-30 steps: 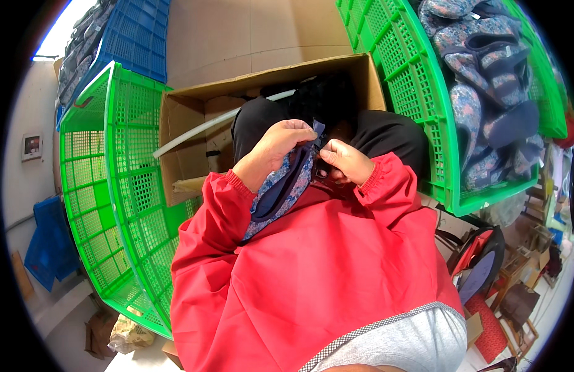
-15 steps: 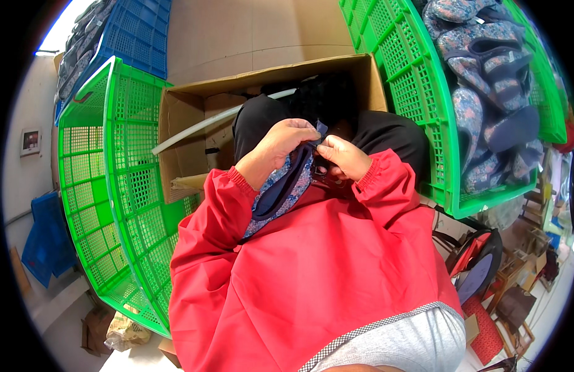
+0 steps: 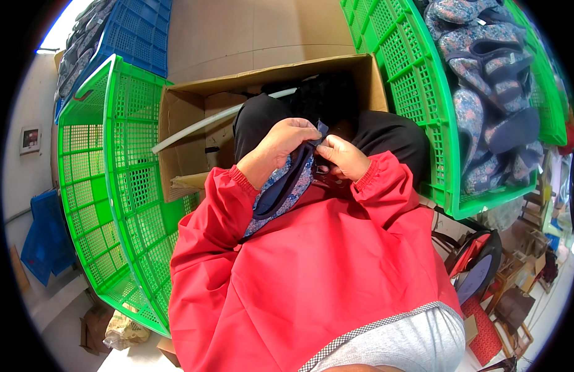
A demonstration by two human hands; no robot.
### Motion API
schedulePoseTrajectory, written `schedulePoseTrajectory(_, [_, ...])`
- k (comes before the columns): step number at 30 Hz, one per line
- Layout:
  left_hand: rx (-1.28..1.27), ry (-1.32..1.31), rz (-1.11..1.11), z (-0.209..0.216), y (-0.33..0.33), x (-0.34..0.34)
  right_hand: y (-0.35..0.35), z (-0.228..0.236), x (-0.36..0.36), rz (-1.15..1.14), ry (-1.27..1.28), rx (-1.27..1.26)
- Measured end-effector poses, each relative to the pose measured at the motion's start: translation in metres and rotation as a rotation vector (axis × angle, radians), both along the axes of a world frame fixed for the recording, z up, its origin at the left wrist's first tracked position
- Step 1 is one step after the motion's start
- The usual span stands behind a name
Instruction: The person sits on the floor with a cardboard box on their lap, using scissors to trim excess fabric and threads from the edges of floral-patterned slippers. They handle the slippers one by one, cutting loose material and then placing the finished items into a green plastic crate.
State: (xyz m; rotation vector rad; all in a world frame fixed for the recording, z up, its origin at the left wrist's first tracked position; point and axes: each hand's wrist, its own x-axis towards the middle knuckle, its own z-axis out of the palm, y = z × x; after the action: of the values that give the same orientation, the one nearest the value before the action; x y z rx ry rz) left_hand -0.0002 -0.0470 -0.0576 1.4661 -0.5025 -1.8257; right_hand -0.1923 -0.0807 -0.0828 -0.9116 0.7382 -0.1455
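Note:
A floral shoe or slipper point(image 3: 289, 188), blue and pink with a dark navy lining, lies over my lap with its opening turned up. My left hand point(image 3: 286, 141) is closed on its far end, thumb and fingers pinching a dark navy strip point(image 3: 322, 129) that sticks up there. Close by on the right, my right hand point(image 3: 344, 157) is closed too, its thumb and forefinger pinching the same dark edge. Below those fingers is something small and dark that I cannot make out. The two hands almost meet.
A cardboard box point(image 3: 178, 139) stands beyond my knees, a pale curved tube point(image 3: 197, 126) across it. A green crate point(image 3: 135, 142) stands at left, a blue crate point(image 3: 138, 37) behind it. The right green crate point(image 3: 417, 93) is heaped with floral slippers point(image 3: 479, 80).
Almost nothing differs. Both hands keep their pinch at the far end of the slipper, with only a slight shift of the right fingers.

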Motion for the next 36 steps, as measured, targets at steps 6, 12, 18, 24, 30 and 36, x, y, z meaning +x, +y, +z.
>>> schedulePoseTrajectory(6, [0.0, -0.008, 0.005, -0.005, 0.0, 0.001, 0.003, -0.008, 0.001, -0.044, -0.031, 0.018])
schedulePoseTrajectory(12, [0.002, -0.024, 0.008, -0.006, 0.0, 0.0, 0.006, -0.016, 0.002, -0.085, -0.094, 0.039])
schedulePoseTrajectory(18, [-0.008, -0.053, 0.005, -0.001, 0.0, -0.002, 0.009, -0.008, 0.005, -0.141, -0.111, 0.07])
schedulePoseTrajectory(24, [-0.029, -0.067, 0.0, 0.0, -0.001, -0.003, 0.008, -0.015, 0.002, -0.162, -0.102, 0.055])
schedulePoseTrajectory(30, [-0.072, -0.165, 0.052, 0.0, -0.002, -0.005, -0.007, 0.01, -0.017, -0.038, 0.008, 0.068])
schedulePoseTrajectory(36, [-0.326, -0.588, -0.026, -0.023, 0.004, -0.001, -0.029, 0.009, -0.019, -0.316, 0.091, 0.072])
